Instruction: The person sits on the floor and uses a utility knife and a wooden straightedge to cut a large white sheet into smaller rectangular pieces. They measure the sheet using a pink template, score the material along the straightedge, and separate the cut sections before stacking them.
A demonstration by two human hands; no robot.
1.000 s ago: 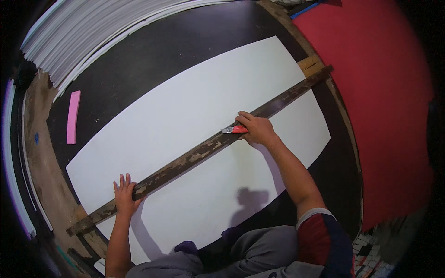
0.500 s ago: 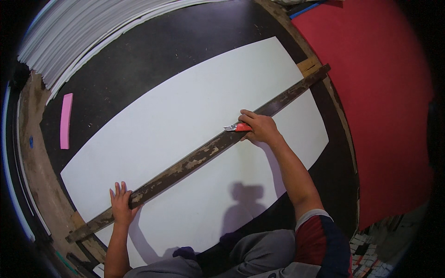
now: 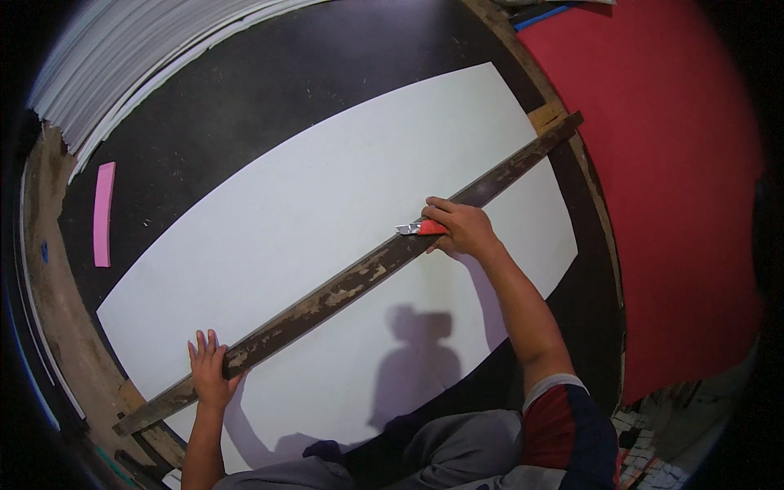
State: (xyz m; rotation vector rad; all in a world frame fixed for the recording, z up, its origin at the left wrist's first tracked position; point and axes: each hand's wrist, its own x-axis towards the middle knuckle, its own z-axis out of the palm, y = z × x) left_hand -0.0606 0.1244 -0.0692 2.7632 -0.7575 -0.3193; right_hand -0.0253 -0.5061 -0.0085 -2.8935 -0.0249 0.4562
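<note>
Head view: dark bar (image 3: 331, 294) lies beneath both hands (image 3: 211, 376) (right (image 3: 468, 229) gripping cutter (image 3: 431, 228)).

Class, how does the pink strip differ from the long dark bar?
The pink strip is much shorter than the dark bar. The strip looks evenly pink; the bar has worn, paler patches. The strip lies untouched, while the left hand and right hand rest on the bar. Both are narrow.

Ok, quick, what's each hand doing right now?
Left hand: open, laid across the dark bar.
Right hand: closed, holding the red cutter.
</note>
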